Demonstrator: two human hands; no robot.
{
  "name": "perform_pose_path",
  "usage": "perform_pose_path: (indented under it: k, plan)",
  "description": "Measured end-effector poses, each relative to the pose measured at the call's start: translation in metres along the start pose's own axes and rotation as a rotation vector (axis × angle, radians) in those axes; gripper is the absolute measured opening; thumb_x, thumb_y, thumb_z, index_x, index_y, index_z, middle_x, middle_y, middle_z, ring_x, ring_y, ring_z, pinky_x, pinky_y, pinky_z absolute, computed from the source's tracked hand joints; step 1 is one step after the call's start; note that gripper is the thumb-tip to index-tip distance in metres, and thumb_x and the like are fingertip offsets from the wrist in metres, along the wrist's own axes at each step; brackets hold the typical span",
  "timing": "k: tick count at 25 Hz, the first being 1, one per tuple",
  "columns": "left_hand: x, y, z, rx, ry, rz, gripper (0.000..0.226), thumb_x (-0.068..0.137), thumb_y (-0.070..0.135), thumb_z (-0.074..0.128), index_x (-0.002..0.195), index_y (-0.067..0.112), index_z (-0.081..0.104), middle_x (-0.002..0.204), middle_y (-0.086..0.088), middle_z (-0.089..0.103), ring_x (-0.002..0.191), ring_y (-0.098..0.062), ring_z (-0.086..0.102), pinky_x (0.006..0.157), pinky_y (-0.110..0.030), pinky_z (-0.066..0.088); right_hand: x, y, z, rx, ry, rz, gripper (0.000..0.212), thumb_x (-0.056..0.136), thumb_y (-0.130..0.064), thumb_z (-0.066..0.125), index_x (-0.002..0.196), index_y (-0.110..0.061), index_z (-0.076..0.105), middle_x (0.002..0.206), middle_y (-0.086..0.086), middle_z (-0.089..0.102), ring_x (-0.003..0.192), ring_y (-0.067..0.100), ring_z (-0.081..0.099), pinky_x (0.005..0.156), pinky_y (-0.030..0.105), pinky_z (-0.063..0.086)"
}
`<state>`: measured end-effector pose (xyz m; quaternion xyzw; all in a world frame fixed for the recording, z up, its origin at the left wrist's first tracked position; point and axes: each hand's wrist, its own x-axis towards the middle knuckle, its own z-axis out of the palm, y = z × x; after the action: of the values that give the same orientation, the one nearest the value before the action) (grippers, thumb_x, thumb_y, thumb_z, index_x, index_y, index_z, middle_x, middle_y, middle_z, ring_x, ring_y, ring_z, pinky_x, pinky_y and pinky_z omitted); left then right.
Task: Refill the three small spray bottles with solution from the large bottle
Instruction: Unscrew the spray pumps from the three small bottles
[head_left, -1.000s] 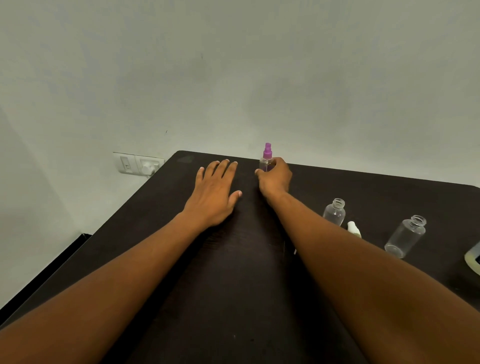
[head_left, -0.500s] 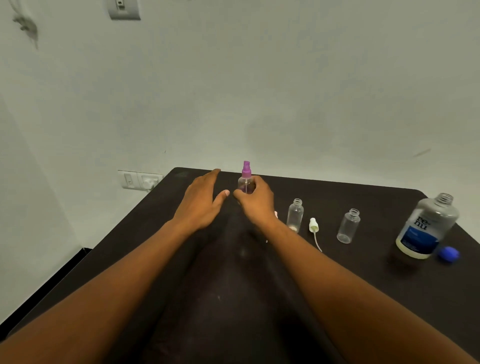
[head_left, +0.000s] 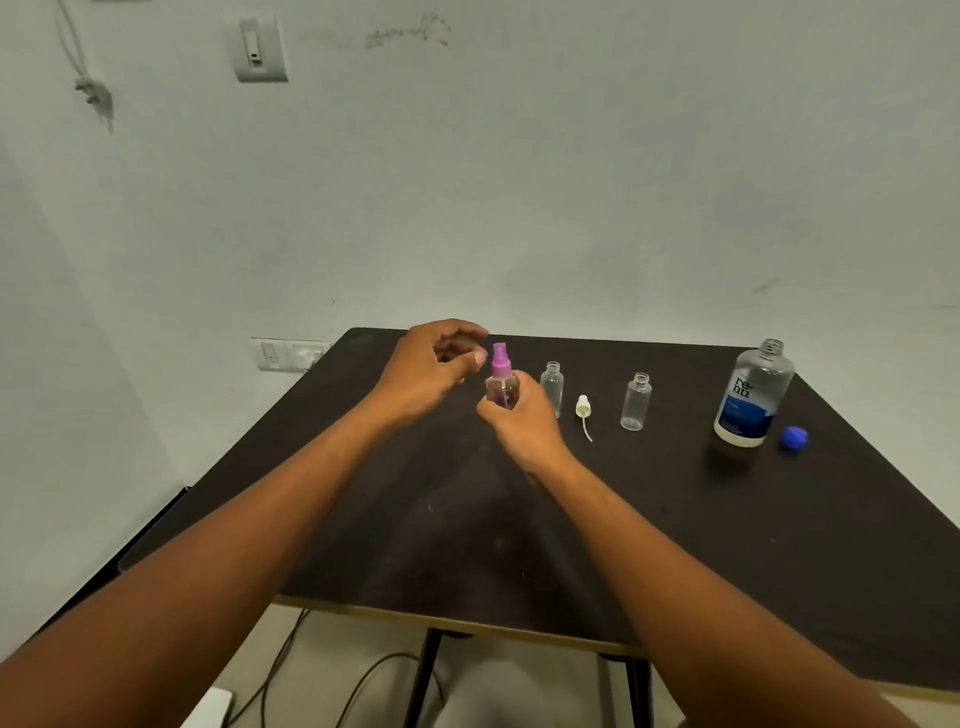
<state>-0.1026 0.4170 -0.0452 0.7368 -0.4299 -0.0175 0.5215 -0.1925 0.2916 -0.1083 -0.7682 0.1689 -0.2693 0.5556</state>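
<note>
Purple-capped bottle (head_left: 502, 384) now lifted off dark table (head_left: 779, 545).

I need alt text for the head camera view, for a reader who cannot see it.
The right hand grips a small spray bottle with a purple top above a dark table, while the left hand hovers beside its top. To the right stand two open small bottles, a loose white sprayer, and the uncapped large bottle.

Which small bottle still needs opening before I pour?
The bottle with the purple sprayer, held in the right hand; the other two stand uncapped.
</note>
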Motion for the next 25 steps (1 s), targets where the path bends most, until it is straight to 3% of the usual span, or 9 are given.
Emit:
perform_pose_path:
  k: [4, 7, 10, 14, 18, 20, 23, 25]
  plan:
    - [-0.007, 0.021, 0.008, -0.163, -0.111, -0.012, 0.031, 0.091, 0.001, 0.072, 0.121, 0.011, 0.074, 0.107, -0.002, 0.079, 0.103, -0.014, 0.075, 0.086, -0.025, 0.060, -0.017, -0.006, -0.007, -0.024, -0.032, -0.014, 0.015, 0.086, -0.016, 0.068, 0.094, -0.019, 0.057, 0.077, -0.004, 0.056, 0.065, 0.007, 0.051, 0.058, 0.019, 0.042]
    - [-0.010, 0.027, 0.010, -0.202, -0.102, -0.053, 0.028, 0.088, -0.003, 0.074, 0.112, 0.009, 0.077, 0.100, -0.004, 0.080, 0.097, -0.016, 0.077, 0.082, -0.026, 0.061, -0.024, -0.009, -0.007, 0.002, -0.034, -0.025, 0.016, 0.085, -0.014, 0.067, 0.087, -0.021, 0.053, 0.074, -0.005, 0.053, 0.062, 0.005, 0.048, 0.057, 0.019, 0.042]
    - [-0.009, 0.030, 0.015, -0.127, 0.025, -0.112, 0.020, 0.079, 0.008, 0.086, 0.098, 0.013, 0.080, 0.089, -0.001, 0.080, 0.086, -0.013, 0.077, 0.085, -0.033, 0.063, -0.027, -0.009, -0.003, -0.010, -0.001, -0.032, 0.022, 0.086, -0.014, 0.066, 0.086, -0.029, 0.050, 0.077, -0.009, 0.054, 0.063, 0.002, 0.050, 0.053, 0.009, 0.040]
    - [-0.009, 0.032, 0.029, 0.096, 0.170, -0.134, 0.033, 0.070, 0.031, 0.093, 0.086, 0.012, 0.073, 0.078, 0.000, 0.073, 0.067, -0.007, 0.068, 0.065, -0.021, 0.058, -0.025, -0.010, 0.003, 0.002, 0.003, -0.011, 0.026, 0.091, -0.013, 0.067, 0.104, -0.031, 0.054, 0.095, -0.007, 0.065, 0.084, 0.007, 0.065, 0.061, 0.011, 0.043]
    - [-0.006, 0.033, 0.017, -0.153, -0.006, -0.077, 0.025, 0.085, 0.007, 0.080, 0.109, 0.013, 0.074, 0.103, -0.004, 0.077, 0.098, -0.016, 0.074, 0.090, -0.032, 0.061, -0.022, -0.007, 0.000, 0.005, 0.032, -0.016, 0.023, 0.087, -0.014, 0.067, 0.092, -0.031, 0.054, 0.083, -0.008, 0.060, 0.070, 0.005, 0.056, 0.058, 0.014, 0.042]
    - [-0.004, 0.032, 0.009, -0.175, -0.114, -0.043, 0.029, 0.089, -0.004, 0.072, 0.113, 0.013, 0.077, 0.107, -0.001, 0.079, 0.104, -0.014, 0.074, 0.093, -0.030, 0.059, -0.020, -0.004, -0.002, -0.011, 0.035, -0.009, 0.021, 0.087, -0.014, 0.068, 0.090, -0.029, 0.053, 0.081, -0.007, 0.057, 0.068, 0.006, 0.053, 0.060, 0.016, 0.043]
    - [0.000, 0.029, 0.011, -0.061, -0.054, -0.046, 0.021, 0.085, 0.001, 0.078, 0.102, 0.014, 0.080, 0.095, -0.001, 0.080, 0.091, -0.010, 0.076, 0.087, -0.028, 0.061, -0.022, -0.001, 0.000, -0.007, 0.001, 0.005, 0.021, 0.089, -0.014, 0.068, 0.093, -0.029, 0.053, 0.084, -0.004, 0.058, 0.071, 0.008, 0.055, 0.062, 0.018, 0.044]
    - [0.000, 0.030, 0.021, -0.017, 0.050, -0.088, 0.018, 0.077, 0.015, 0.088, 0.090, 0.009, 0.077, 0.080, -0.001, 0.077, 0.070, -0.005, 0.074, 0.071, -0.020, 0.060, -0.023, -0.001, 0.002, 0.005, -0.008, 0.003, 0.022, 0.089, -0.013, 0.066, 0.096, -0.029, 0.054, 0.087, -0.003, 0.061, 0.074, 0.008, 0.058, 0.063, 0.019, 0.045]
